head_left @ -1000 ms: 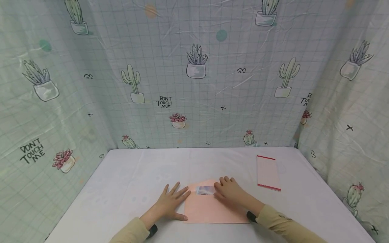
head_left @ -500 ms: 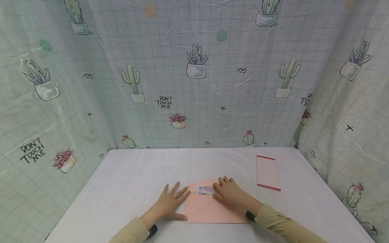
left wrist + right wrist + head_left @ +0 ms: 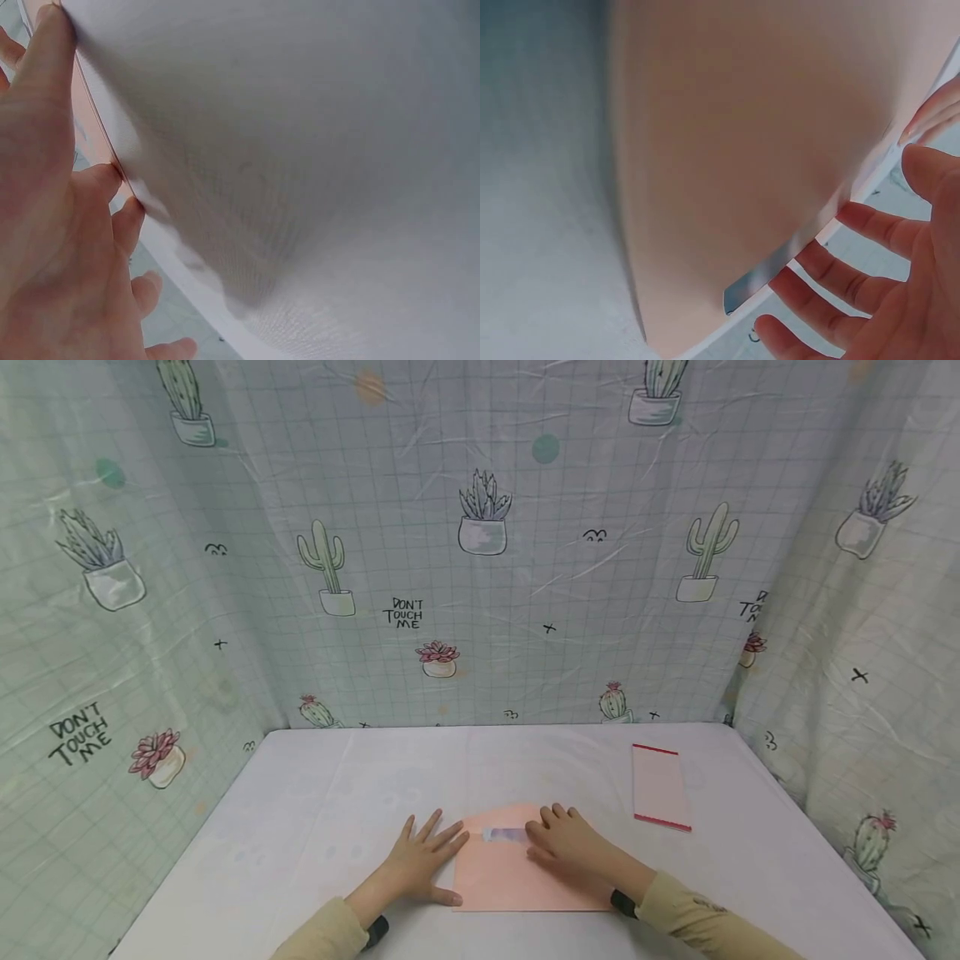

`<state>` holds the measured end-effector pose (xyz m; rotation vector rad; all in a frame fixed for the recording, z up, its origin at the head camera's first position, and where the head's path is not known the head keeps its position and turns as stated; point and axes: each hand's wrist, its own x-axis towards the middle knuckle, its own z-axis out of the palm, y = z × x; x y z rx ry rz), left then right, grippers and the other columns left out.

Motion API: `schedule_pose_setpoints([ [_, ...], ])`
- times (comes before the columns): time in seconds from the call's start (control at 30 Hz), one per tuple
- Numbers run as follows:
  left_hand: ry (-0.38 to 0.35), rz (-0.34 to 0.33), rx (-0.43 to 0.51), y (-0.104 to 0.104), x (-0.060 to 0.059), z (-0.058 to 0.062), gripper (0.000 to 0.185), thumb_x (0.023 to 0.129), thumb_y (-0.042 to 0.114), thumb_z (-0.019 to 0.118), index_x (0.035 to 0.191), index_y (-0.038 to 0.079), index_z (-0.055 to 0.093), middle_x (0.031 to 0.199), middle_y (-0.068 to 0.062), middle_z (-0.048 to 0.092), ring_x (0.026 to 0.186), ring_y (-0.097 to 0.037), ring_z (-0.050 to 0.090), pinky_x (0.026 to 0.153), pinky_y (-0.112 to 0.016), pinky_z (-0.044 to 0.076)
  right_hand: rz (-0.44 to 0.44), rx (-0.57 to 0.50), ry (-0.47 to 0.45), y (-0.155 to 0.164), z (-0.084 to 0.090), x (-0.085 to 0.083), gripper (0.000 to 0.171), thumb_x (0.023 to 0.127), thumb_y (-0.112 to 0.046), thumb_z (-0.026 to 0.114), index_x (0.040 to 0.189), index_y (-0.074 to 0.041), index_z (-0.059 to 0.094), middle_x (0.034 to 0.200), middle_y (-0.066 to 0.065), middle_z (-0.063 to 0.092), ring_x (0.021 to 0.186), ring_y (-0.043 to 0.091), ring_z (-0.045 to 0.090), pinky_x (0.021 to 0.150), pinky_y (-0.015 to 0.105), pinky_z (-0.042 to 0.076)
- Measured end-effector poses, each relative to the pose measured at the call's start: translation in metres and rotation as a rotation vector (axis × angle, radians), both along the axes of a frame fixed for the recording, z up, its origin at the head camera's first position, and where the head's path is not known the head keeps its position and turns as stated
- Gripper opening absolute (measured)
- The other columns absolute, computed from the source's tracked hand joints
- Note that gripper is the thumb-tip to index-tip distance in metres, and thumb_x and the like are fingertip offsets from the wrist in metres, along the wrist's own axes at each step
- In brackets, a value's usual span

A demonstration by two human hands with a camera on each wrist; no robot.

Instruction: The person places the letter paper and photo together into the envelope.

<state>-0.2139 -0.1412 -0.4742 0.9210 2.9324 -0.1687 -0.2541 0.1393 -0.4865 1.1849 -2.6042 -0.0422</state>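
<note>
A peach envelope (image 3: 495, 877) lies flat on the white table, its flap (image 3: 502, 815) folded open toward the back. From its mouth shows a narrow strip of a bluish-purple printed card (image 3: 507, 835); the rest of the card is hidden inside. My right hand (image 3: 566, 843) is over the envelope's right half. In the right wrist view its fingers (image 3: 821, 266) reach out, fingertips right at the card's exposed edge. With fingers spread, my left hand (image 3: 420, 860) rests along the envelope's left edge; thumb and fingertips (image 3: 131, 206) touch that edge.
A clear flat sleeve with red bands (image 3: 660, 787) at both ends lies at the back right of the table (image 3: 337, 777). Cactus-print curtains (image 3: 480, 610) close off the back and both sides.
The right hand has shifted slightly toward the person, and the card has slid deeper into the envelope, its visible strip now thinner. The left hand has stayed in place.
</note>
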Motion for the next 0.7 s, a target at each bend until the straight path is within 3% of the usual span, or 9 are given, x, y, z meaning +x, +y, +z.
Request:
schedule_pose_setpoints([
  [0.1,-0.003,0.006,-0.006,0.0,0.0,-0.001,0.091,0.067,0.073,0.049,0.139,0.02,0.032,0.147,0.0,0.029,0.135,-0.036,0.02,0.102,-0.062,0.022,-0.033,0.026,-0.038,-0.001,0.006,0.006,0.026,0.088,-0.041,0.05,0.096,-0.016,0.052,0.076,-0.001,0.041,0.07,0.011,0.031,0.057,0.023,0.024],
  [0.27,0.0,0.011,-0.011,0.0,0.0,0.0,0.091,0.067,0.073,0.05,0.139,0.02,0.032,0.146,0.0,0.029,0.135,-0.035,0.021,0.102,-0.062,0.022,-0.06,0.057,-0.091,-0.001,0.007,0.009,0.027,0.088,-0.042,0.048,0.1,-0.018,0.052,0.079,-0.002,0.041,0.073,0.011,0.032,0.059,0.022,0.024],
  [0.7,0.006,0.013,-0.005,0.001,-0.001,-0.001,0.092,0.066,0.072,0.052,0.138,0.02,0.033,0.145,-0.001,0.031,0.135,-0.035,0.022,0.101,-0.062,0.023,-0.022,0.031,-0.202,0.002,0.008,0.016,0.032,0.089,-0.04,0.047,0.112,-0.017,0.05,0.087,-0.003,0.043,0.078,0.011,0.035,0.063,0.022,0.026],
])
